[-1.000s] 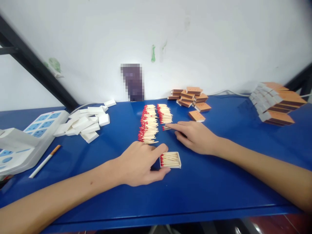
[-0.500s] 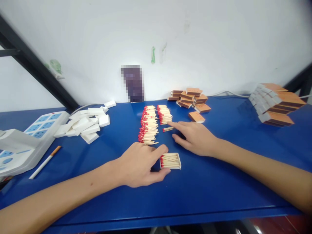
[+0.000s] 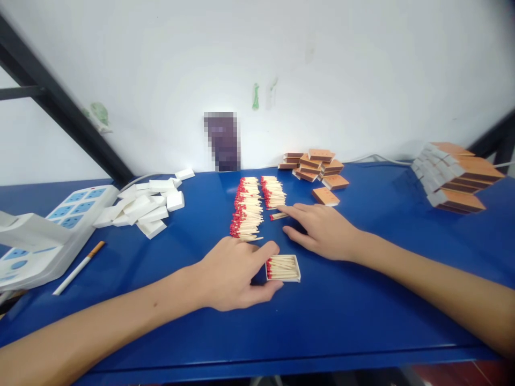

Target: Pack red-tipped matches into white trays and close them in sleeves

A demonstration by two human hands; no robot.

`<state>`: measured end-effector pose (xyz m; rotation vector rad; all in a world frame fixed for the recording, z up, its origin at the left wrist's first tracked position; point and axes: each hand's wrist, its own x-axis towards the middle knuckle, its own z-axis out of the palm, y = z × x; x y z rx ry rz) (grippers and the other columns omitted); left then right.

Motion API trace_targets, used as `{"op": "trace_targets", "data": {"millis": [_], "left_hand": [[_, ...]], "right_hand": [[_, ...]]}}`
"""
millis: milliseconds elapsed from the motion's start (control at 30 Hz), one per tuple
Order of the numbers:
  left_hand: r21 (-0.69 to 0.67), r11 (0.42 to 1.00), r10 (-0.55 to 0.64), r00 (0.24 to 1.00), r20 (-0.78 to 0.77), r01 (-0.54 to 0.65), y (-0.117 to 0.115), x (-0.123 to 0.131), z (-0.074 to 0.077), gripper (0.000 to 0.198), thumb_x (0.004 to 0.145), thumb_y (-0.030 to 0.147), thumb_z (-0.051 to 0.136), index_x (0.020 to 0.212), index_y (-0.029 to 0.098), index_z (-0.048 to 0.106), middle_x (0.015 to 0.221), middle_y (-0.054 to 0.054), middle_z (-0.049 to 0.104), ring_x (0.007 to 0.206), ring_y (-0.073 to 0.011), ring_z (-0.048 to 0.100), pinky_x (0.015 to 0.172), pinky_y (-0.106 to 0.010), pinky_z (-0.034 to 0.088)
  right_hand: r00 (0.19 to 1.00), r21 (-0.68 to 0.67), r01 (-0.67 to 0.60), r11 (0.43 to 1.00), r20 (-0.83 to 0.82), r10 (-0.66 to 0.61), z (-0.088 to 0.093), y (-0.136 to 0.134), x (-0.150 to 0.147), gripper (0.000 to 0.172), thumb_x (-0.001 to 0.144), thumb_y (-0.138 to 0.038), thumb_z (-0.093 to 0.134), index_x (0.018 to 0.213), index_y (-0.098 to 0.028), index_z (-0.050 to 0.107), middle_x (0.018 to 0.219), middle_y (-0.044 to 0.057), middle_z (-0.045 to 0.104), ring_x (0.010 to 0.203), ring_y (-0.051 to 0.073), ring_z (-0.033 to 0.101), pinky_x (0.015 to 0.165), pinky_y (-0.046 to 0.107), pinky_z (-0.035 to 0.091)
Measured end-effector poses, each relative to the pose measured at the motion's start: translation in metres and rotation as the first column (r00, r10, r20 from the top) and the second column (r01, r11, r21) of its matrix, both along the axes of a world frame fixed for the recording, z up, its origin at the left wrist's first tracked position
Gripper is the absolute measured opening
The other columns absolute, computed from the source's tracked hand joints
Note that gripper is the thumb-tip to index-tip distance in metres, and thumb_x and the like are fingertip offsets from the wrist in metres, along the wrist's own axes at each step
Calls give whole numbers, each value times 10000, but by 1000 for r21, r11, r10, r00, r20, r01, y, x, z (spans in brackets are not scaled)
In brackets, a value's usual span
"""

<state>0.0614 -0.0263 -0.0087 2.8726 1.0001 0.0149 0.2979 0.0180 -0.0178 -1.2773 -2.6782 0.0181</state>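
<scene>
My left hand [image 3: 237, 273] grips a small white matchbox tray [image 3: 299, 268] between thumb and fingers. Inside the tray lie red-tipped matches [image 3: 281, 266]. My right hand [image 3: 317, 230] has its forefinger stretched out, its tip at a few loose matches [image 3: 278, 216] on the table; thumb and forefinger are apart. Just behind these lies a short row of matches [image 3: 273, 191]. To its left is a longer row of matches [image 3: 246, 209], heads pointing left, beyond my left hand.
White empty trays [image 3: 151, 206] lie heaped at left, by a white power strip [image 3: 102, 201] and a cigarette [image 3: 79, 268]. Orange matchbox sleeves [image 3: 317, 163] are piled at the wall; more sleeves [image 3: 454, 171] stand stacked at right. A pixelated dark object [image 3: 223, 142] leans against the wall.
The view has shifted slightly, so everything sits a little lower in it. Both hands keep nearly the same pose, and the matches lie as before.
</scene>
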Motion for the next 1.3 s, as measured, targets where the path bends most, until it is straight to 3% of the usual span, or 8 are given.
{"op": "trace_targets", "data": {"millis": [900, 1300], "left_hand": [[3, 1000, -8, 1000, 28, 8, 1, 0, -1, 361, 933, 528, 451, 1123, 222, 468, 783, -4, 687, 682, -235, 658, 549, -323, 409], [-3, 1000, -2, 1000, 24, 2, 1, 0, -1, 353, 938, 529, 440, 1123, 229, 457, 783, 5, 684, 684, -237, 656, 549, -322, 383]], "right_hand": [[995, 0, 19, 1000, -100, -19, -3, 2, 2, 480, 957, -412, 466, 1336, -130, 550, 1192, 150, 693, 1003, 286, 669, 840, 401, 495], [994, -20, -2, 1000, -108, 0, -2, 1, 2, 411, 960, -380, 470, 1294, -161, 570, 1149, 126, 700, 991, 284, 668, 827, 392, 486]]}}
